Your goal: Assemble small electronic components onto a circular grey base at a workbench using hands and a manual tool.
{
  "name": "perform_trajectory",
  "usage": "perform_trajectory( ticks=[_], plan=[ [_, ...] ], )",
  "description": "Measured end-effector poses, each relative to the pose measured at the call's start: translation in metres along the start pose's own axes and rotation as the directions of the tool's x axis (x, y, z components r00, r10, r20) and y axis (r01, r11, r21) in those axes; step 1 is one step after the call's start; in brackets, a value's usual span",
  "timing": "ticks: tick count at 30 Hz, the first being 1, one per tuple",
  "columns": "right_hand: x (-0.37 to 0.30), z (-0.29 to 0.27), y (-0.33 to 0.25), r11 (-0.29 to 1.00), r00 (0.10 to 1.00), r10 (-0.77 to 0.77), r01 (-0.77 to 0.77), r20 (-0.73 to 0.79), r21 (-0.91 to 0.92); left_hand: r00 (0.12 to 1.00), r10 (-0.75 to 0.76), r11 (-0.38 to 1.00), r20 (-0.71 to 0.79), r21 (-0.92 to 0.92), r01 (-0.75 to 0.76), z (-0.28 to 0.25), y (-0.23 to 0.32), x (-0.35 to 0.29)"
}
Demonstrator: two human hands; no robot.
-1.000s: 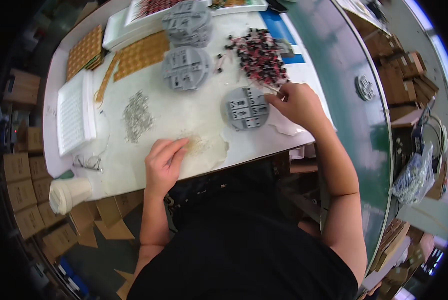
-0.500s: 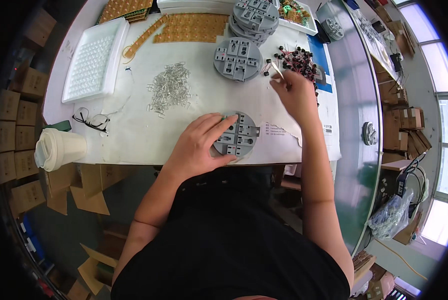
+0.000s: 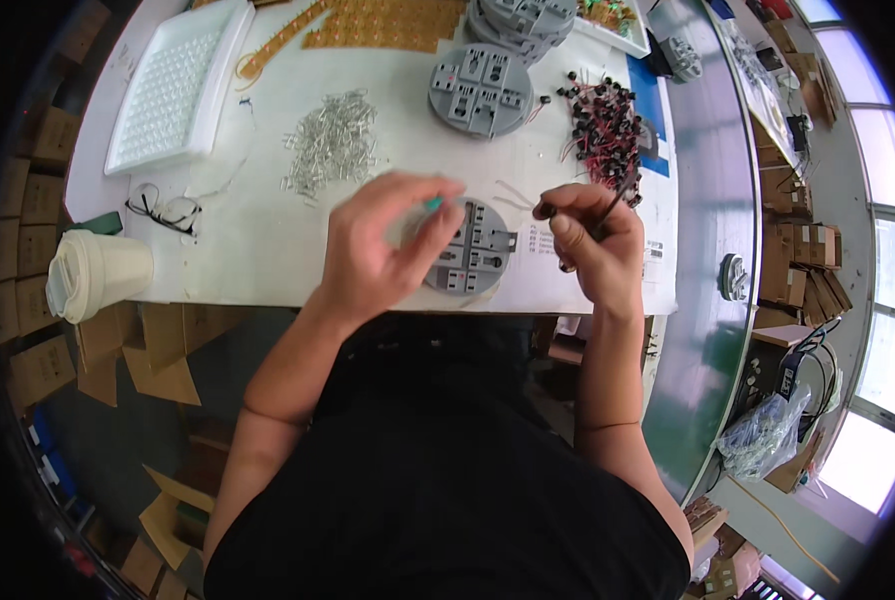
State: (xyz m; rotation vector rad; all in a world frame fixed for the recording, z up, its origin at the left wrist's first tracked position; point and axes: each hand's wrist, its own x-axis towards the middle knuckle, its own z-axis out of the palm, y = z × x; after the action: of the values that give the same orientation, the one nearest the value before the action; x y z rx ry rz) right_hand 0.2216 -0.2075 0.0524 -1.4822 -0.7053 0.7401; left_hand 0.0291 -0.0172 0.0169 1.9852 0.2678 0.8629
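My left hand [image 3: 383, 240], blurred, hovers over the left side of a grey round plastic housing [image 3: 483, 265] near the table's front edge. Its thumb and forefinger are apart; a small teal spot shows between them, too smeared to make out. Right of the housing, my right hand [image 3: 603, 245] pinches a small black part [image 3: 545, 211] between thumb and fingertips. A dark slim tool [image 3: 620, 195], apparently tweezers, also sits in that hand. Thin pale prongs or wires [image 3: 513, 194] show blurred left of the fingertips. Behind lies a pile of black parts with red and black wires [image 3: 605, 125].
Another grey housing [image 3: 481, 90] lies farther back, before a stack of housings [image 3: 528, 25]. Clear bent pieces [image 3: 333, 140] are heaped left of centre. A white tray [image 3: 178, 95], eyeglasses [image 3: 163, 208] and a lidded cup [image 3: 98, 275] line the left; brown circuit boards [image 3: 383, 22] lie behind.
My right hand has come back from the wired pile toward me, with a black part in its fingers. My left hand has lifted off the housing. The view has shifted slightly.
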Motion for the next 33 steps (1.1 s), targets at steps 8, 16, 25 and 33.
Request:
perform_trajectory(
  ticks=[8, 16, 25, 33],
  plan=[
    [-0.014, 0.032, 0.012, 0.964, 0.953, -0.266, 0.261, 0.146, 0.049, 0.945, -0.159, 0.934, 0.284, -0.266, 0.238, 0.002, 0.033, 0.022],
    [-0.031, 0.038, 0.028, 0.982, 0.979, -0.188, 0.190, 0.082, -0.018, 0.942, -0.183, 0.952, 0.283, -0.189, 0.242, 0.005, 0.032, 0.005],
    [-0.044, 0.058, 0.042, 0.950, 0.986, -0.155, 0.167, -0.066, 0.265, 0.913, -0.279, 0.853, 0.296, -0.359, 0.377, 0.013, 0.023, -0.021],
    [-0.041, 0.054, 0.048, 0.958, 0.962, -0.271, 0.272, -0.027, 0.091, 0.885, -0.321, 0.801, 0.338, -0.402, 0.444, 0.012, 0.023, -0.014]
  ],
)
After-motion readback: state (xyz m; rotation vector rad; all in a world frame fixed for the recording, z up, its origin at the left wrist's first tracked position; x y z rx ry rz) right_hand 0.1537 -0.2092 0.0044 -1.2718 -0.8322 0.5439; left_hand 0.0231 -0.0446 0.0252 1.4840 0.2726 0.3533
